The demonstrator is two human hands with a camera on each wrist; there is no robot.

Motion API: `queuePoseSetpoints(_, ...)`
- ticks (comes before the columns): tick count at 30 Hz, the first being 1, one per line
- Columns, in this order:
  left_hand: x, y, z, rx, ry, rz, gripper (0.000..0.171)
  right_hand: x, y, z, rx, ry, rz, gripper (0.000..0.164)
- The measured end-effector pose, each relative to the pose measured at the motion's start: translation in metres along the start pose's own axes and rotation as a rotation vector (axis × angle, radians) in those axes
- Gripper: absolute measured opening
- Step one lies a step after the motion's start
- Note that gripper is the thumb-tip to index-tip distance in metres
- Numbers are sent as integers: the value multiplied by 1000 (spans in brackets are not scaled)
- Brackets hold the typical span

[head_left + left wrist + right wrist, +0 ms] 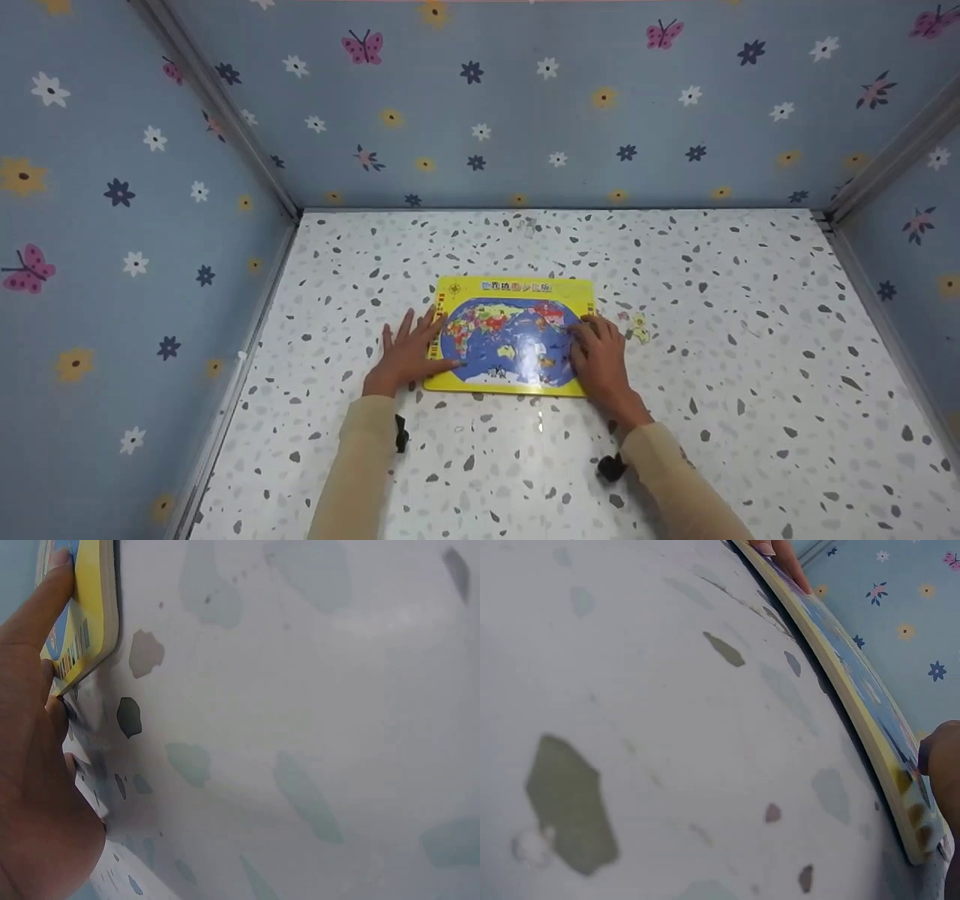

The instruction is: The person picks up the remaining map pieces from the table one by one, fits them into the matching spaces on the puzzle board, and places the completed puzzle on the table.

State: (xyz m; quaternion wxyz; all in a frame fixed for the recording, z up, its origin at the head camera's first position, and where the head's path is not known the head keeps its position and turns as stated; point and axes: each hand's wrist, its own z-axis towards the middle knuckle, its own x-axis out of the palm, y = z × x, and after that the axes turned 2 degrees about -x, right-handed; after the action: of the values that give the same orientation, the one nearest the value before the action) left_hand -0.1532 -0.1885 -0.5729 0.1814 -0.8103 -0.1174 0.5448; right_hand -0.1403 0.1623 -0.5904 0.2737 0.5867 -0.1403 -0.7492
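A yellow-bordered world map puzzle board (487,381) lies flat on the speckled table, its blue oval map facing up. My left hand (409,354) is at the board's left edge, fingers spread and thumb laid over the map. In the left wrist view, a straight finger (45,604) of that hand rests on the board's face. At the right edge is my right hand (602,358), its fingers bent over the border and fingertips at the map. In the right wrist view, a fingertip meets the board (855,705); whether anything is pinched there is hidden.
A small yellow piece (640,328) lies on the table (720,450) just right of the right hand, with a faint pinkish bit beside it. Blue flowered panels (525,112) stand at the back and both sides. Dark wrist devices sit under both sleeves.
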Motion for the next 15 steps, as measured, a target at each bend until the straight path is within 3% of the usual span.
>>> queuePoseSetpoints(6, -1, -1, -2, 3, -3, -6, 99, -3, -3, 0, 71, 2, 17, 26)
queuePoseSetpoints(15, -1, -1, -2, 14, -6, -3, 98, -6, -7, 2, 75, -32, -5, 24)
